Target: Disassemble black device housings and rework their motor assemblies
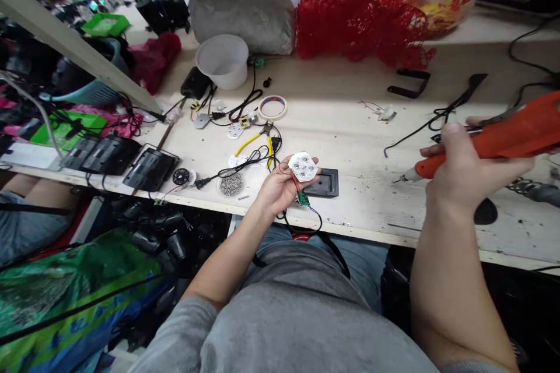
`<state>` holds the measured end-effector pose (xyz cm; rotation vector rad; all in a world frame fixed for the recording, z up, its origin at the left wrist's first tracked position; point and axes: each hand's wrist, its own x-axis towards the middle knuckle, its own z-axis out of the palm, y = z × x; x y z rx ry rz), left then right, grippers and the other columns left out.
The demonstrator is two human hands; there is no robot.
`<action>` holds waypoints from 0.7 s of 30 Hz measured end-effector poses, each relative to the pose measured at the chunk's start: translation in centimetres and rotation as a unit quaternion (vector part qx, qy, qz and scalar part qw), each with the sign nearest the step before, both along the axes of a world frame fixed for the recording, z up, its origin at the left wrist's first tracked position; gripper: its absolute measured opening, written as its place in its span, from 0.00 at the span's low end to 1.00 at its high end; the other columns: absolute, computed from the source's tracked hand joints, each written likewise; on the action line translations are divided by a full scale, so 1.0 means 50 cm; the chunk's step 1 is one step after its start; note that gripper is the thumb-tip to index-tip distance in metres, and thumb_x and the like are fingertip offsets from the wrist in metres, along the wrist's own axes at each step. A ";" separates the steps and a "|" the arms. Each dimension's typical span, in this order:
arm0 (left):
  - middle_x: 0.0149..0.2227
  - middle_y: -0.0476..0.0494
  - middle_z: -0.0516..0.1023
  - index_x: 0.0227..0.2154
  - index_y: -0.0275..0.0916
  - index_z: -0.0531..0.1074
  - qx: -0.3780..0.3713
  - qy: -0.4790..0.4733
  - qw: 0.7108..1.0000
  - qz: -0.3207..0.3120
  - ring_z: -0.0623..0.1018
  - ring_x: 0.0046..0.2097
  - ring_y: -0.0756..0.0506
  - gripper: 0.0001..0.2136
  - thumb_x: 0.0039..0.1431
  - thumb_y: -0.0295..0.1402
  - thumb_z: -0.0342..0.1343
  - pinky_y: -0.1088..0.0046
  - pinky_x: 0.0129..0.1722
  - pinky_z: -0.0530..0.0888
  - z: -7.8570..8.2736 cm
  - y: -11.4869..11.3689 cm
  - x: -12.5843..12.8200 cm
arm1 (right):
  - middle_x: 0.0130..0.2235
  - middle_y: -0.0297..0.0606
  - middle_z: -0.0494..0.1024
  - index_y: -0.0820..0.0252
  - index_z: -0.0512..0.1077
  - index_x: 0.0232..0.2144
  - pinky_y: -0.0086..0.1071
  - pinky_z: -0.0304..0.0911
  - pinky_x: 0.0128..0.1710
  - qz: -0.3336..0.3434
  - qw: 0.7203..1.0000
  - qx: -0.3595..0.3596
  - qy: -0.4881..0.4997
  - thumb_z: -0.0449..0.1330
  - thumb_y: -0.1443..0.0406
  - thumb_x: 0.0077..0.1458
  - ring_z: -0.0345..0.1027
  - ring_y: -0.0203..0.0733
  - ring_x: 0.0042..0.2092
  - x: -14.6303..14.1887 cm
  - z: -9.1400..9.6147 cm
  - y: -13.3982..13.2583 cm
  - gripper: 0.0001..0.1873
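My left hand (280, 189) is closed on a white hexagonal LED board (303, 166) with several round lenses, held just above the bench near its front edge. Wires run from it to a small green circuit board (303, 199) hanging below my fingers. Just behind that hand lies a black rectangular plastic housing (328, 183), partly covered. My right hand (459, 163) grips an orange electric screwdriver (503, 140), whose bit points left and down, close to the bench top. Left of my left hand are yellow-handled pliers (249, 144) and a round dish of screws (230, 184).
A white bowl (223, 61), a tape roll (272, 108) and black cables lie at the back left. Red netting (359, 17) and a grey bag (242, 9) line the rear. Black lamp housings (151, 169) stand left, by a slanted post (79, 35). A black bracket (409, 83) lies behind the screwdriver.
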<state>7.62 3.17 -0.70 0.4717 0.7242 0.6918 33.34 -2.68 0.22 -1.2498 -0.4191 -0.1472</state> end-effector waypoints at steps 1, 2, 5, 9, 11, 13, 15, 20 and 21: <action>0.49 0.38 0.81 0.49 0.40 0.72 0.004 -0.001 1.000 -0.002 0.77 0.57 0.37 0.19 0.57 0.20 0.49 0.45 0.58 0.74 0.000 -0.001 -0.001 | 0.39 0.34 0.74 0.53 0.57 0.30 0.29 0.66 0.15 0.009 1.000 -0.006 -0.003 0.69 0.66 0.34 0.67 0.31 0.23 -0.002 -0.001 -0.001 0.25; 0.49 0.38 0.81 0.49 0.39 0.72 0.007 -0.004 1.000 -0.005 0.77 0.57 0.37 0.18 0.57 0.20 0.49 0.45 0.58 0.73 -0.001 -0.002 -0.002 | 0.39 0.34 0.74 0.53 0.57 0.29 0.30 0.66 0.15 0.017 1.000 -0.014 -0.006 0.69 0.65 0.34 0.67 0.31 0.23 -0.004 -0.001 -0.002 0.24; 0.47 0.36 0.81 0.49 0.38 0.71 0.013 -0.016 1.000 -0.010 0.79 0.55 0.37 0.18 0.57 0.20 0.50 0.46 0.58 0.73 -0.001 -0.006 -0.006 | 0.39 0.32 0.73 0.54 0.59 0.29 0.31 0.67 0.15 0.029 0.999 -0.044 -0.011 0.70 0.64 0.34 0.67 0.31 0.23 -0.001 0.000 0.001 0.23; 0.47 0.36 0.81 0.46 0.37 0.71 0.016 -0.028 0.999 -0.011 0.79 0.55 0.35 0.16 0.56 0.20 0.50 0.45 0.58 0.73 0.001 -0.011 -0.007 | 0.40 0.32 0.72 0.53 0.61 0.32 0.33 0.68 0.16 0.018 0.998 -0.055 -0.006 0.71 0.68 0.33 0.66 0.31 0.22 0.011 0.001 0.010 0.25; 0.47 0.36 0.81 0.45 0.37 0.71 0.019 -0.027 0.999 -0.010 0.79 0.55 0.36 0.16 0.55 0.20 0.51 0.46 0.57 0.74 0.000 -0.011 -0.007 | 0.41 0.33 0.72 0.53 0.61 0.32 0.32 0.67 0.16 0.018 0.998 -0.058 -0.012 0.70 0.70 0.31 0.67 0.31 0.22 0.016 0.001 0.012 0.27; 0.47 0.37 0.81 0.47 0.38 0.70 0.023 -0.029 0.999 -0.009 0.79 0.54 0.36 0.17 0.55 0.20 0.51 0.46 0.57 0.74 -0.002 -0.012 -0.008 | 0.44 0.36 0.71 0.52 0.60 0.34 0.32 0.66 0.17 0.015 0.998 -0.062 -0.019 0.70 0.72 0.29 0.68 0.33 0.24 0.021 -0.001 0.013 0.29; 0.47 0.37 0.81 0.49 0.39 0.70 0.024 -0.031 0.999 -0.012 0.79 0.54 0.37 0.19 0.56 0.20 0.50 0.46 0.57 0.74 -0.004 -0.011 -0.009 | 0.46 0.38 0.71 0.51 0.60 0.36 0.33 0.67 0.19 0.013 0.997 -0.074 -0.021 0.71 0.72 0.29 0.70 0.36 0.27 0.027 -0.004 0.012 0.32; 0.49 0.38 0.81 0.50 0.40 0.71 0.023 -0.032 0.999 -0.017 0.79 0.55 0.37 0.20 0.56 0.20 0.50 0.47 0.57 0.74 -0.007 -0.009 -0.013 | 0.45 0.36 0.70 0.50 0.59 0.38 0.35 0.68 0.22 0.008 0.995 -0.096 -0.023 0.72 0.69 0.29 0.69 0.36 0.26 0.035 -0.009 0.007 0.34; 0.49 0.38 0.80 0.50 0.40 0.71 0.021 -0.035 0.999 -0.017 0.79 0.55 0.37 0.19 0.56 0.20 0.50 0.47 0.57 0.74 -0.009 -0.008 -0.013 | 0.44 0.36 0.70 0.50 0.59 0.37 0.35 0.69 0.22 0.006 0.995 -0.095 -0.024 0.73 0.68 0.28 0.69 0.35 0.26 0.034 -0.008 0.007 0.34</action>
